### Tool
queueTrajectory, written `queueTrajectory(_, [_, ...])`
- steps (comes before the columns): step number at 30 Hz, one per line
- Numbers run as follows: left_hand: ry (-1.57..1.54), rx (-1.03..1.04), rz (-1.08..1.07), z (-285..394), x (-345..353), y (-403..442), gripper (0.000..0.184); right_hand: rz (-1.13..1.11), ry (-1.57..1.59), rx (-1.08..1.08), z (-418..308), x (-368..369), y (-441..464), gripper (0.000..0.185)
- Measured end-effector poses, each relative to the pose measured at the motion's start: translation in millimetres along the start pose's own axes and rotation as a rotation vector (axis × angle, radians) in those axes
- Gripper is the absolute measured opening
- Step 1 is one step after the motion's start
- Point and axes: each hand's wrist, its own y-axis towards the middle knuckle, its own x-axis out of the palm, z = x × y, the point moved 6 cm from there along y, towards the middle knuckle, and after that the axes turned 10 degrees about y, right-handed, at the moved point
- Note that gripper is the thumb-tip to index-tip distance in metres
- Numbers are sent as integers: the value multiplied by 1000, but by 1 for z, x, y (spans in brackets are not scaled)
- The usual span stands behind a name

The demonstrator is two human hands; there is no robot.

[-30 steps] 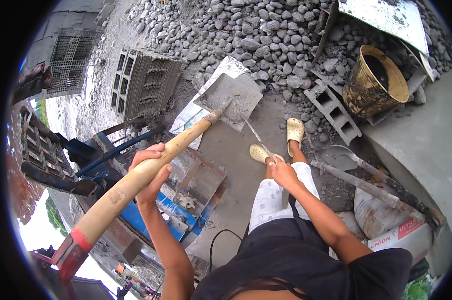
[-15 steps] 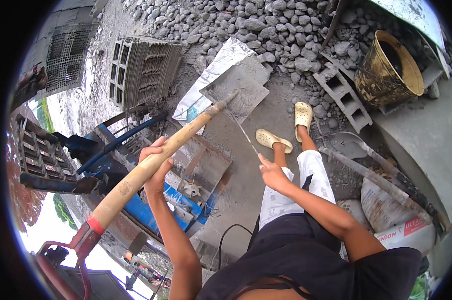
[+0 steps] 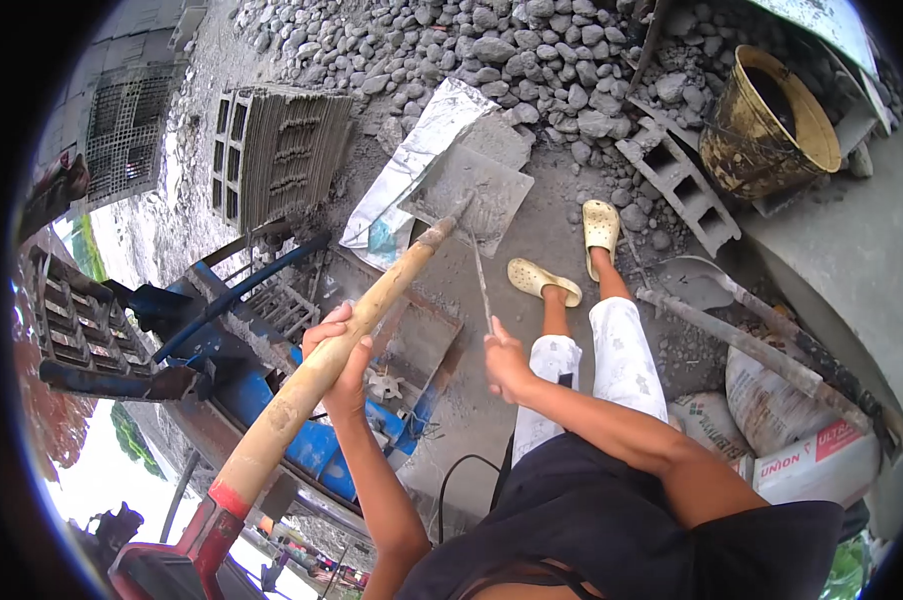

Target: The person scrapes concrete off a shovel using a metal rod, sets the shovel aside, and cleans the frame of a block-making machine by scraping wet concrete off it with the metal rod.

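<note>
My left hand (image 3: 338, 360) is wrapped round the wooden shaft of a shovel (image 3: 290, 408) about midway along it. The shovel slants across the view, its red grip at the lower left and its flat, cement-dusted blade out ahead. In my right hand (image 3: 508, 366) is a thin metal rod (image 3: 484, 278), closed in the fingers. The rod's far end reaches the blade near the shaft; whether it touches cannot be made out. Partly under the blade lies a silvery sack (image 3: 412, 165).
Grey stones (image 3: 492, 50) cover the ground ahead. Stacked hollow-block pallets (image 3: 287, 155) stand left, above a blue metal machine (image 3: 227, 365). To the right are a hollow block (image 3: 680, 185), a dirty yellow bucket (image 3: 762, 140), a second shovel (image 3: 697, 282) and cement bags (image 3: 812, 465).
The shovel's grip end and my left hand have shifted right and down. My right hand has moved left and slightly down, and the rod now stands steeper in view.
</note>
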Motion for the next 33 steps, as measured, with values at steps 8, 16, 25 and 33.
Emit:
queueTrajectory(8, [-25, 35, 8, -19, -6, -27, 31, -45, -90, -1, 19, -27, 1, 51])
queueTrajectory(16, [-13, 103, -49, -33, -7, -55, 29, 47, -460, -210, 25, -66, 7, 47])
queueTrajectory(25, [4, 152, -81, -41, -10, -67, 28, 120, -615, -393, 40, -88, 34, 46])
queueTrajectory(33, [-8, 162, -82, -49, -13, -71, 26, 32, -1264, -307, -39, -51, 1, 47])
